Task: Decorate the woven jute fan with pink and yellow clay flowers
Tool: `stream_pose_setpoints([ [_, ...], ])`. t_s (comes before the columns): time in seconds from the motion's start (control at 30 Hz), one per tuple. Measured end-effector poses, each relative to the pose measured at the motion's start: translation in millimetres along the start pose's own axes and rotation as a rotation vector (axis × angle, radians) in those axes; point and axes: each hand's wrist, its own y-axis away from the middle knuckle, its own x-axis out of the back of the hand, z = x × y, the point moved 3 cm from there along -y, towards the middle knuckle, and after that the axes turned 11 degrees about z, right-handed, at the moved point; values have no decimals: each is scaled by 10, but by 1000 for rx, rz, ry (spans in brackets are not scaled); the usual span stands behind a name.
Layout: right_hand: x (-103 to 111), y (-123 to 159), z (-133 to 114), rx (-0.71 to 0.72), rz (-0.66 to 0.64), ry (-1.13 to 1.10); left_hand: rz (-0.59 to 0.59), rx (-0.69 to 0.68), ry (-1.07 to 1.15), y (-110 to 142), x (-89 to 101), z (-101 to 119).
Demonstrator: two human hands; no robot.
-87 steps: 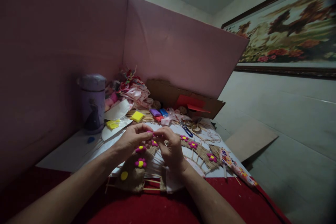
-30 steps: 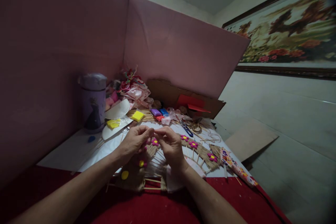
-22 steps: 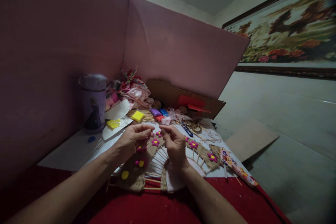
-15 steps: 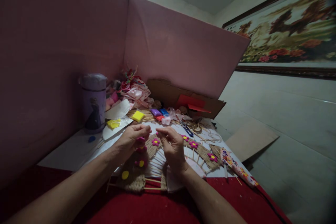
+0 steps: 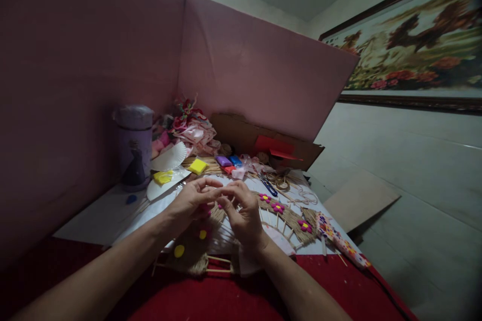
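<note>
My left hand (image 5: 196, 203) and my right hand (image 5: 244, 213) meet at the fingertips above the paper. Both are closed in a pinch, and whatever lies between the fingers is too small or hidden to make out. Beneath them rests a fan-shaped frame of sticks woven with brown twine (image 5: 192, 263), partly covered by the hands. Along its curved band sit magenta flowers with yellow centres, among them one flower (image 5: 277, 208) right of my right hand. Near the frame's left end is a plain yellow disc (image 5: 179, 251).
A lilac tumbler (image 5: 135, 153) stands at the left. Behind the hands lie a yellow clay packet (image 5: 198, 166), a purple packet (image 5: 223, 161) and blue-handled scissors (image 5: 269, 185). A flower-patterned wrapped handle (image 5: 344, 243) is at right. White paper (image 5: 90, 223) covers part of the red cloth (image 5: 233, 298).
My hands, a small gap apart before, have come together so the fingertips touch. My left fingers reach further right. A pink speck seen at my right fingertips is now hidden.
</note>
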Motion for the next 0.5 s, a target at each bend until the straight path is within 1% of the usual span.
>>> stream_pose_setpoints([
  [0.1, -4, -3, 28, -71, 13, -39, -15, -25, -12, 3, -21, 8],
  [0.2, 19, -12, 77, -167, 87, -111, -38, 6, 58, 13, -18, 40],
  [0.27, 38, -17, 97, -203, 135, -137, -43, 19, 99, 18, -3, 62],
  [0.33, 52, -19, 92, -192, 165, -131, -57, 8, 127, 20, 8, 77],
  [0.4, 56, -17, 66, -144, 167, -104, -75, -8, 134, 19, 8, 78],
  [0.5, 34, -8, 24, -60, 94, -57, -83, -24, 120, 14, -3, 69],
])
